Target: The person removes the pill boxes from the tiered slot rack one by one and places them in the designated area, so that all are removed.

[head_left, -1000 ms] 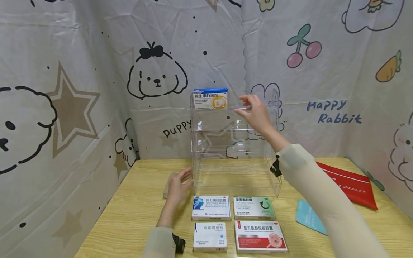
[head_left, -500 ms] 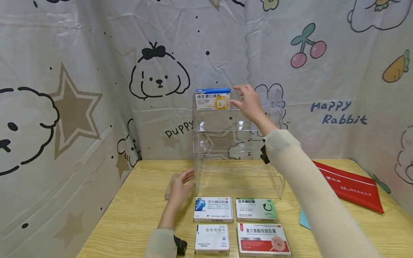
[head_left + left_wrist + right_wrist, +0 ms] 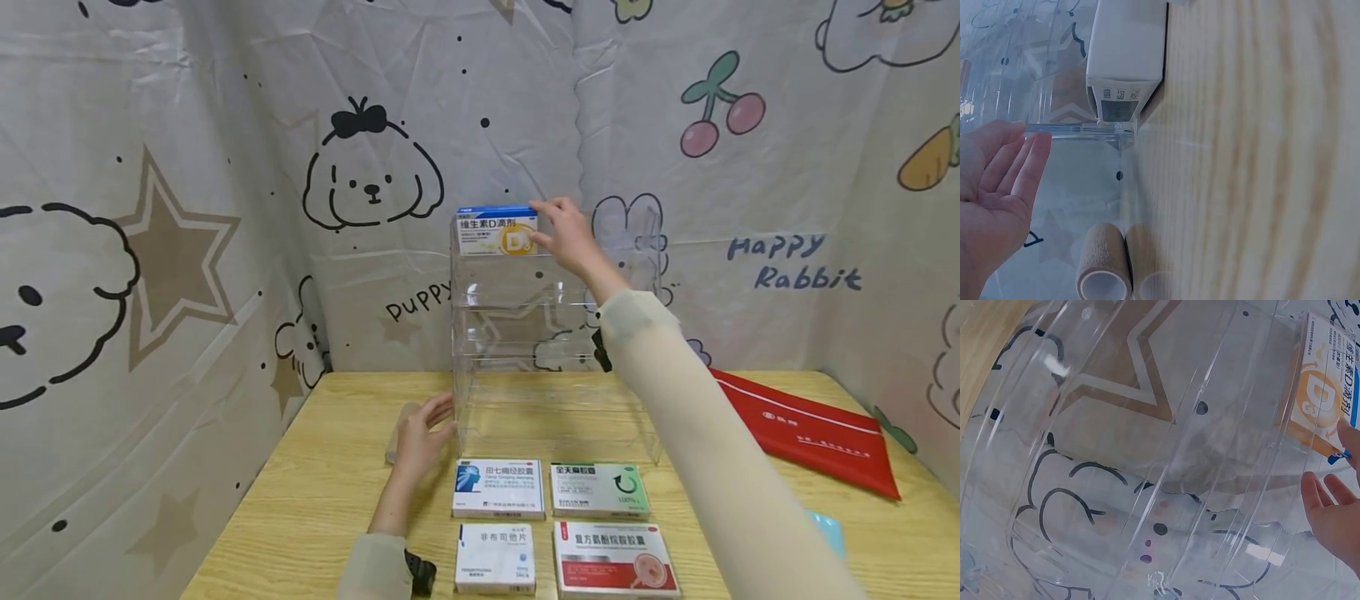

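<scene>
A clear tiered display rack (image 3: 555, 429) stands on the table, with a vitamin D drops box (image 3: 487, 236) upright at the left of its top tier. My right hand (image 3: 572, 237) reaches to that box's right end, index fingertip at the upper corner and thumb lower at the front. In the right wrist view the other fingers (image 3: 1313, 494) are apart from the box. Low at the rack's left side, my left hand (image 3: 420, 433) rests its fingertips against the panel's edge, fingers loosely extended. The left wrist view shows the thumb and fingers (image 3: 1032, 165) at that edge.
Before the rack lie a blue-white medicine box (image 3: 498, 488), a green one (image 3: 598, 489), a small white one (image 3: 495, 557) and a red one (image 3: 615, 558). A cardboard roll (image 3: 1104, 262) sits beside my left hand. A red pouch (image 3: 817, 433) lies right, near a teal item (image 3: 828, 532).
My right hand has moved left along the top tier to the vitamin D box's right end. My left hand stays at the rack's side. The head view has shifted slightly.
</scene>
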A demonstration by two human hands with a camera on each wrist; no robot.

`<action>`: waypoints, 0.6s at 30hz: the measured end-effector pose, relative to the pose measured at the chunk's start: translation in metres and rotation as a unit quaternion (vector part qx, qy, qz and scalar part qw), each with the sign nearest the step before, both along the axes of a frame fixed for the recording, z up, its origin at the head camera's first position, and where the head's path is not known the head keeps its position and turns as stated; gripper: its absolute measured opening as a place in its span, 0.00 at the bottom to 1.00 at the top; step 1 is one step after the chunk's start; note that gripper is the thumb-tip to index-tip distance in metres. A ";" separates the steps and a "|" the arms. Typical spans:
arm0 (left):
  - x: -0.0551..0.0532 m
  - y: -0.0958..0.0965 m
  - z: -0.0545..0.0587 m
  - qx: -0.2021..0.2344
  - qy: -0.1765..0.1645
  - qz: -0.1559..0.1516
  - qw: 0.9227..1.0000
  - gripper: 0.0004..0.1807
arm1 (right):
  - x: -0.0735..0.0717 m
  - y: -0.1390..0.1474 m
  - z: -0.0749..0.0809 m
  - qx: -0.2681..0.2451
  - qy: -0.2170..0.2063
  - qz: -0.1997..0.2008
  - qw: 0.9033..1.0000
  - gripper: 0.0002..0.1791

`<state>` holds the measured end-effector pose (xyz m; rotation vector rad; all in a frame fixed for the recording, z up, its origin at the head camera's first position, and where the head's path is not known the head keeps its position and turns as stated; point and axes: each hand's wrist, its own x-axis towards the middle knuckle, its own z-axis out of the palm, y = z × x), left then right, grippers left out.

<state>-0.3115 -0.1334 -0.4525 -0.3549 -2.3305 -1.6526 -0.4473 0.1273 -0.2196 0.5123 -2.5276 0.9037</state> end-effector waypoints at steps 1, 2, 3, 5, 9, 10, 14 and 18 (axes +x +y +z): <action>0.000 0.000 -0.001 -0.001 0.000 0.001 1.000 0.24 | 0.000 0.000 0.000 0.003 -0.002 0.001 1.000 0.32; 0.000 0.000 -0.001 0.000 0.000 0.001 1.000 0.24 | 0.000 0.000 0.000 0.004 -0.004 0.000 1.000 0.31; 0.000 0.000 -0.002 -0.001 0.001 0.002 1.000 0.24 | 0.000 0.000 0.000 0.005 -0.004 0.000 1.000 0.31; 0.000 -0.001 -0.002 -0.005 0.004 0.002 1.000 0.23 | 0.000 -0.002 0.000 0.001 -0.006 0.001 1.000 0.29; 0.001 -0.002 -0.003 -0.013 0.002 0.000 1.000 0.23 | -0.001 -0.004 0.000 -0.006 -0.007 0.003 1.000 0.26; 0.001 -0.002 -0.003 -0.014 -0.001 0.000 1.000 0.23 | -0.001 -0.005 0.000 -0.011 -0.008 0.004 1.000 0.25; 0.000 -0.002 -0.003 -0.015 -0.003 0.002 1.000 0.23 | -0.002 -0.007 0.001 -0.045 -0.010 0.010 0.999 0.21; -0.001 -0.001 -0.002 -0.012 0.000 -0.002 1.000 0.24 | -0.006 -0.010 -0.001 -0.082 0.001 0.008 0.997 0.19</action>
